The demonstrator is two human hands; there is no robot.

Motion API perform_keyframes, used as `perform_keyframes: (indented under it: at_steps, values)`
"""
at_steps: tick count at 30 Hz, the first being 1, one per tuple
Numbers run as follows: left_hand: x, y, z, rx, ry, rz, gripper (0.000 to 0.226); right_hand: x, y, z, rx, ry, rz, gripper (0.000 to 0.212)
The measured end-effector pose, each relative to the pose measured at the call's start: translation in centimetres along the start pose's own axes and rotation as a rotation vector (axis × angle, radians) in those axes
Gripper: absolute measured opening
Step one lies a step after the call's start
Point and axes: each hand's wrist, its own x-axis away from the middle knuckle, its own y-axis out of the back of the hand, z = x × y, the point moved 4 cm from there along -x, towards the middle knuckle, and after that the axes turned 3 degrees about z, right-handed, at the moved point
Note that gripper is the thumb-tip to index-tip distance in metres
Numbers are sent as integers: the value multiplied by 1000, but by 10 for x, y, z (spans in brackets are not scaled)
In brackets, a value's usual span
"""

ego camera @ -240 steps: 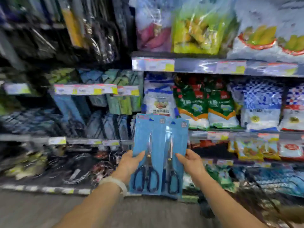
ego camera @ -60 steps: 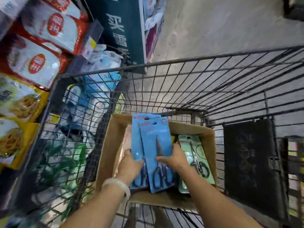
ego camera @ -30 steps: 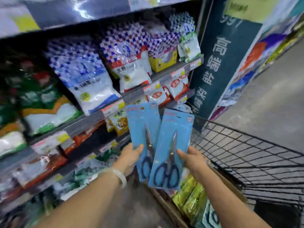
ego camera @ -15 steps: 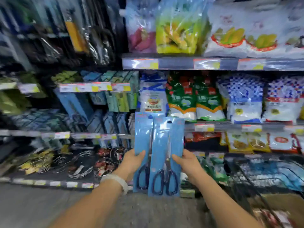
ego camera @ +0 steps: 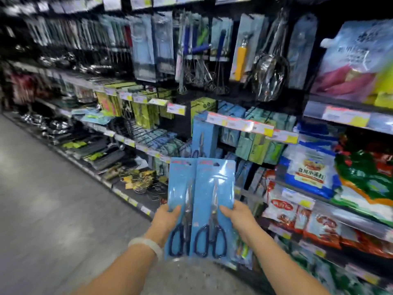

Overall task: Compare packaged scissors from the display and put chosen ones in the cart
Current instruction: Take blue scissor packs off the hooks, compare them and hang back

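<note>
I hold two blue blister packs of black-handled scissors upright, side by side, in front of the display. My left hand (ego camera: 167,219) grips the left scissors pack (ego camera: 180,188) at its lower left edge, thumb across the front. My right hand (ego camera: 239,217) grips the right scissors pack (ego camera: 214,184) at its lower right edge, and that pack overlaps the left one a little. Behind them more blue scissors packs (ego camera: 204,137) hang on the display hooks. The cart is out of view.
Hanging kitchen utensils (ego camera: 240,54) fill the upper racks. Green and teal packs (ego camera: 259,143) hang beside the scissors. Bagged foods (ego camera: 308,169) line the shelves at right. Wire racks and metalware (ego camera: 140,179) sit low at left, beside the grey aisle floor (ego camera: 42,199).
The view has swung left along the aisle, so the utensil racks now fill the frame. Both hands keep the same hold on the two packs, still side by side.
</note>
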Motion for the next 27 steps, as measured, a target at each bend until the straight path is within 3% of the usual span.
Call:
perform_keyframes:
  at_steps: [11,17,27]
  values:
    - [-134,67,-27,-23,57,-72,18,-153,-28,35,36,-51,-102,17]
    - [-189,83,-66,-25,58,-10,17,-237,-47,70,210,-12,-112,16]
    - [-255,77,-78,-20,100,120,14,-313,-59,80,188,-57,-228,30]
